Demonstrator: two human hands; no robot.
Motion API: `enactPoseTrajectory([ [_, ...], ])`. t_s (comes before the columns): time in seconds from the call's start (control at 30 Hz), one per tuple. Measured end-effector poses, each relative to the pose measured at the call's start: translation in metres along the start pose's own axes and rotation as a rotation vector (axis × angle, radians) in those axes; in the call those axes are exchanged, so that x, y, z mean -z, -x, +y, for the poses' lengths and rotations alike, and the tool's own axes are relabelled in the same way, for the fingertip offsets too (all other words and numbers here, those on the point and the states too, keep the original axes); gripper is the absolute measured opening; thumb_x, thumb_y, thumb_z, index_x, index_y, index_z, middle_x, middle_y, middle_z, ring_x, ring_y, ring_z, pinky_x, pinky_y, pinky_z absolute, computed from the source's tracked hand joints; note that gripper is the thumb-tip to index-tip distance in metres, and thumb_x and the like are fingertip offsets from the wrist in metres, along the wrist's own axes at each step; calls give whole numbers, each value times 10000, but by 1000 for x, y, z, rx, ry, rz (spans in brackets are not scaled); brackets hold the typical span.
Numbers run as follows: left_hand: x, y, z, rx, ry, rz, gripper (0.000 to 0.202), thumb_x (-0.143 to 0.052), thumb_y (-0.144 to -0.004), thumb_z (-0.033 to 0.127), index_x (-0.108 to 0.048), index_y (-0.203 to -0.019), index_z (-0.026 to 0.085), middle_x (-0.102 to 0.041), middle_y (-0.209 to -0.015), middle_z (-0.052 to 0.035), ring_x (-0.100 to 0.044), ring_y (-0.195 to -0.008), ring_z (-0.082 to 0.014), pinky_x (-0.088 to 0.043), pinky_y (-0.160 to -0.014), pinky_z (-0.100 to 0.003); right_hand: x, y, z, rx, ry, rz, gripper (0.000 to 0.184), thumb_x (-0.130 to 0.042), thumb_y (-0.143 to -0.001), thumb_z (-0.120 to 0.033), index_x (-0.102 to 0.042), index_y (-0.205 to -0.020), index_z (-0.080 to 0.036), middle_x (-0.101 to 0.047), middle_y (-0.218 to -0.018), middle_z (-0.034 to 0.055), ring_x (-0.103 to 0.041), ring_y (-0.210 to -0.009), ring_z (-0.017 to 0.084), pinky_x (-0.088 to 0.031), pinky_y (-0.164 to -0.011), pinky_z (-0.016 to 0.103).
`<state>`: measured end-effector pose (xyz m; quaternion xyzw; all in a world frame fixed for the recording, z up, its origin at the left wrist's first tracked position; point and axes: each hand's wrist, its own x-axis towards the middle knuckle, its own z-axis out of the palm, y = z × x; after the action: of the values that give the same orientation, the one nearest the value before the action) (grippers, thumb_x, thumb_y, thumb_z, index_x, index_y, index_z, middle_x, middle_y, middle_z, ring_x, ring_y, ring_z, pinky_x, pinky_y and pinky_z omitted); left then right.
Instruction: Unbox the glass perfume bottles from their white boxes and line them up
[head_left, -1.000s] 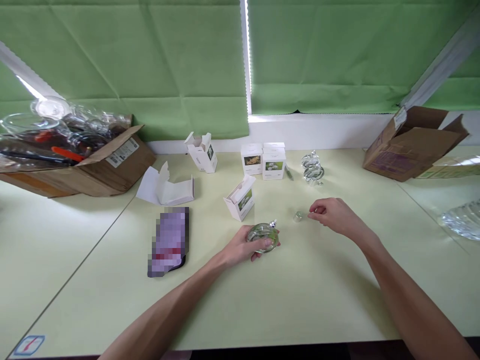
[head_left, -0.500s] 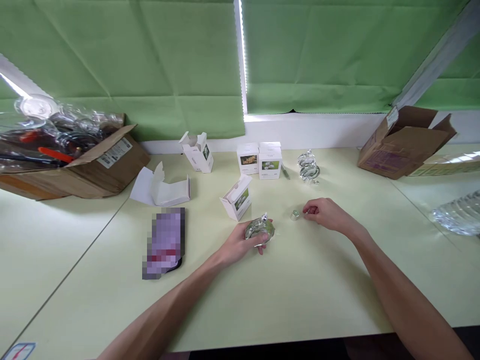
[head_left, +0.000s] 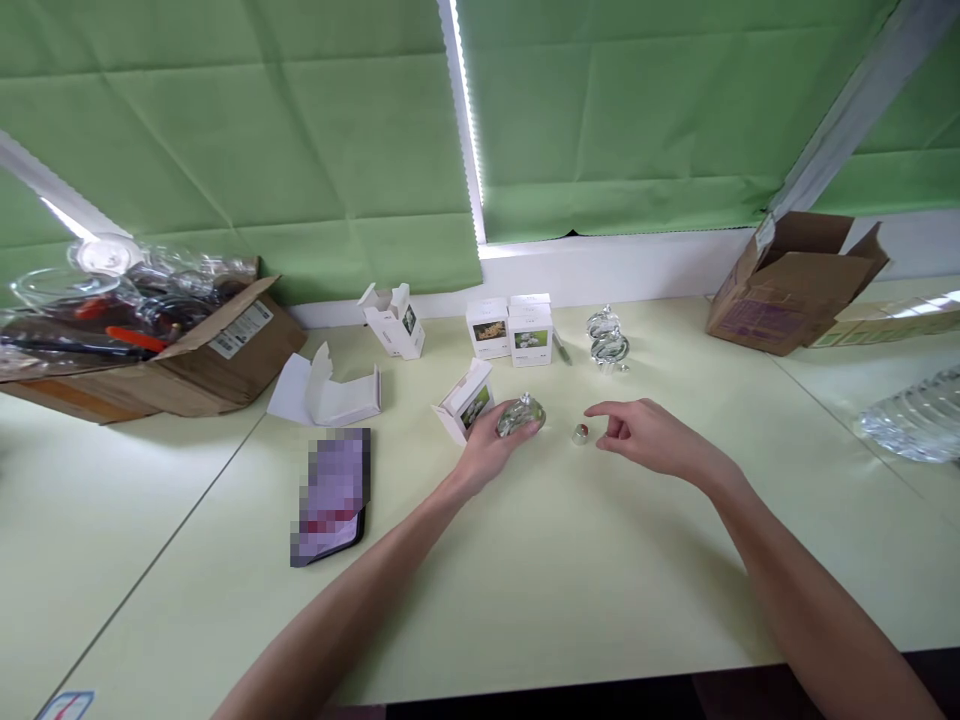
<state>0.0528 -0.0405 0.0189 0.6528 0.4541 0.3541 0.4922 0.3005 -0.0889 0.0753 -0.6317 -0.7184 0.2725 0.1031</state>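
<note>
Small cap (head_left: 580,435) sat just left of my right hand (head_left: 646,435), forefinger outstretched, rest curled, any hold unclear; farther left, my left hand (head_left: 487,448) clasped glass vessel (head_left: 523,412).

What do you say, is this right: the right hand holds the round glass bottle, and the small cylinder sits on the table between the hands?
Not quite: the head view shows the left hand holding the round glass bottle, not the right hand. The small cylinder does sit on the table between the hands.
</note>
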Motion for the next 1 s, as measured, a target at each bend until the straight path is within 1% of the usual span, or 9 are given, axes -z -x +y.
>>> enactPoseTrajectory([
  [0.1,-9,-19,4,-5,-47,42,409,-717,-806,497,-701,-1077,192,-733,-1028,-58,-653,-983,-247,-474,-869,-325,-13,2,-10,54,124,15,394,-509,-905,-243,-658,-1268,-286,-719,-798,25,-648,-708,193,-397,-622,274],
  [0.2,-25,-38,5,-80,72,28,395,-725,-804,420,-684,-1101,163,-729,-1048,-77,-654,-976,-237,-482,-853,-318,-25,-2,-15,80,280,37,328,-461,-934,-209,-713,-1134,-278,-700,-798,47,-641,-709,200,-344,-606,276],
  [0.3,-43,-59,5,-165,135,-13,348,-720,-803,351,-686,-1081,144,-722,-1079,-91,-650,-999,-234,-481,-878,-323,-27,-9,-10,78,413,76,332,-411,-966,-200,-731,-1037,-251,-692,-836,70,-641,-734,200,-309,-598,284],
  [0.4,-63,-81,7,-193,143,-41,344,-740,-777,295,-696,-1078,135,-723,-1076,-97,-651,-1001,-238,-475,-902,-335,-19,-16,3,26,505,117,338,-402,-973,-206,-732,-1030,-251,-691,-851,72,-643,-762,200,-282,-586,289],
  [0.5,-82,-100,10,-204,153,-81,350,-745,-762,258,-707,-1084,125,-726,-1064,-103,-657,-980,-241,-477,-908,-350,-6,-21,19,-33,542,148,333,-417,-973,-223,-729,-1084,-259,-703,-894,78,-648,-826,212,-283,-596,286],
  [0.6,-100,-114,10,-223,159,-94,348,-758,-742,229,-724,-1072,124,-728,-1064,-102,-653,-992,-243,-467,-934,-358,4,-22,32,-75,561,171,347,-416,-976,-223,-721,-1137,-264,-710,-937,86,-646,-865,220,-293,-613,286],
  [0.7,-115,-124,7,-209,188,-98,347,-767,-736,226,-735,-1069,136,-728,-1063,-94,-648,-1011,-238,-455,-956,-358,11,-21,42,-98,572,175,356,-413,-974,-216,-729,-1129,-269,-713,-945,88,-645,-879,229,-294,-615,294],
  [0.83,-127,-133,5,-218,203,-109,354,-772,-726,218,-736,-1069,139,-724,-1070,-89,-644,-1002,-225,-450,-956,-350,17,-20,49,-112,574,195,372,-407,-962,-198,-747,-1095,-268,-718,-935,95,-641,-866,239,-292,-622,305],
  [1.0,-133,-136,9,-235,166,-153,295,-747,-739,220,-732,-1019,129,-720,-995,-73,-636,-935,-200,-461,-904,-326,22,-19,54,-114,568,220,385,-404,-962,-187,-743,-1124,-269,-733,-961,95,-647,-883,240,-295,-632,306],
])
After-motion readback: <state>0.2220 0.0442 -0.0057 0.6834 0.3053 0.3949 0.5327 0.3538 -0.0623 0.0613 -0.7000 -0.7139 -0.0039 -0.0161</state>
